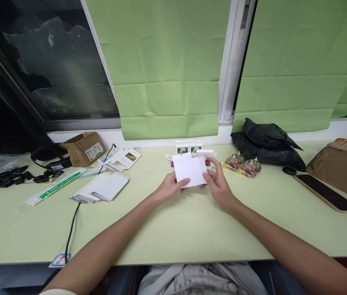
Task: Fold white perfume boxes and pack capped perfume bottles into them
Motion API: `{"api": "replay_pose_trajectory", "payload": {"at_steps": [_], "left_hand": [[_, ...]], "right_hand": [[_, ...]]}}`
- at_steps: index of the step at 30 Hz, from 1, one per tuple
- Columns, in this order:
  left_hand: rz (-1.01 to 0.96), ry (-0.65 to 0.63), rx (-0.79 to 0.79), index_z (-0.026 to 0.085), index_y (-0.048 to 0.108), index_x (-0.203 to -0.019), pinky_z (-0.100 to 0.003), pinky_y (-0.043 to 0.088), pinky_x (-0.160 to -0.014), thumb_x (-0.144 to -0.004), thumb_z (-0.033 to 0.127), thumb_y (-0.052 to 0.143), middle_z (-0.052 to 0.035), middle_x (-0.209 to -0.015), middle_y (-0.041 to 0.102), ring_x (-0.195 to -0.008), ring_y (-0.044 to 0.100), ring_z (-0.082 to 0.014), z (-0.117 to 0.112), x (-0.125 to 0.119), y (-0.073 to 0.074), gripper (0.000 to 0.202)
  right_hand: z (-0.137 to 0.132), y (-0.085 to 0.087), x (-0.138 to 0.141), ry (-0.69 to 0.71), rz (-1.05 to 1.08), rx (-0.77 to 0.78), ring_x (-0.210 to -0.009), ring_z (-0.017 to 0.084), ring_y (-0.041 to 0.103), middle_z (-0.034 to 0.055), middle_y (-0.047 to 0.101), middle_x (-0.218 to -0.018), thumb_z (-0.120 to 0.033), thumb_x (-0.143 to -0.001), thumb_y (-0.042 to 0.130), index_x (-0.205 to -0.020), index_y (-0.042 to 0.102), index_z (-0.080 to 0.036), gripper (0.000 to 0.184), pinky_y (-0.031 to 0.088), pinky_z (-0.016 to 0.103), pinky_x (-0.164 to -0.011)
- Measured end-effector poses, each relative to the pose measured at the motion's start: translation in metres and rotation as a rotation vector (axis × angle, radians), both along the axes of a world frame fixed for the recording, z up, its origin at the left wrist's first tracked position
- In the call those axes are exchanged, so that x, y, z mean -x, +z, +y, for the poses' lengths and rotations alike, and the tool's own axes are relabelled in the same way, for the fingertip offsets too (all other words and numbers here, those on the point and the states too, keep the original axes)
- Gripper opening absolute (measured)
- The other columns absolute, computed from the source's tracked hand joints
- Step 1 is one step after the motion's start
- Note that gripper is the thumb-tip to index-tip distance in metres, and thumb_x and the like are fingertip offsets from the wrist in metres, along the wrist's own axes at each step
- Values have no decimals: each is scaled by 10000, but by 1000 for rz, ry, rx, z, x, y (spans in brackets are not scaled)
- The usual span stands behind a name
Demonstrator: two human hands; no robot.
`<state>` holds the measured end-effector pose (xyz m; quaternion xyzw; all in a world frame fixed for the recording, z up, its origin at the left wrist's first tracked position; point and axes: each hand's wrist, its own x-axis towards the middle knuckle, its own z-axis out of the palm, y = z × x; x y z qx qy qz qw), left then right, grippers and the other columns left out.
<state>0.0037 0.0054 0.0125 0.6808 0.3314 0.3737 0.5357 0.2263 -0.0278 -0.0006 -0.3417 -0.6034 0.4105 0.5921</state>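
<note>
Both of my hands hold a flat white folded carton above the middle of the table. My left hand grips its lower left corner, thumb on the front face. At the right edge, my right hand has its thumb on the front and its index finger raised near the upper corner. Just behind, two small white boxes with printed pictures stand by the window. Red items in white packaging are partly hidden by the carton and my fingers. Two clear gold-trimmed ornaments lie to the right.
On the left lie a stack of flat white cartons, printed cartons, a green-and-white packet, a black cable and a small brown box. To the right are black plastic bags, a phone and a brown parcel.
</note>
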Motion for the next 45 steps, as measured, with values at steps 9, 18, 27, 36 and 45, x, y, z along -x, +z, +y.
{"api": "replay_pose_trajectory", "payload": {"at_steps": [9,18,27,36,45], "left_hand": [[20,37,-53,118,703,-998,-270,475,-592,-898,529,741,-98,-883,737,-656,622,-157,-3,-1,2,424],[107,27,-57,141,731,-854,-271,455,-563,-958,620,613,-82,-744,723,-649,603,-188,-9,-4,-3,504],[126,-50,-4,142,732,-862,-299,493,-616,-968,646,581,-94,-768,735,-656,631,-201,-11,-6,-7,537],[138,106,-236,153,712,-1094,-331,521,-818,-1029,613,487,-98,-1029,766,-963,666,-265,-8,-6,-14,516],[345,162,-412,167,665,-1170,-325,511,-761,-1051,576,459,-74,-1038,762,-877,668,-234,-5,-5,-19,473]], "right_hand": [[10,-4,-3,118,-22,65,-789,203,666,49,697,-999,-604,-945,662,-1172,652,-256,415,587,330,-618],[15,-12,-6,102,-145,13,-778,190,550,-1,570,-830,-581,-925,700,-835,529,-244,388,476,296,-668],[14,-9,-4,106,-98,69,-806,219,607,40,674,-920,-614,-936,665,-993,677,-225,394,488,326,-677],[15,-19,-6,-45,-318,19,-675,161,432,-34,478,-738,-613,-980,592,-848,527,-240,402,362,290,-611],[11,-11,-7,-112,-463,7,-652,162,441,-52,471,-712,-596,-951,627,-867,487,-246,386,341,297,-606]]}}
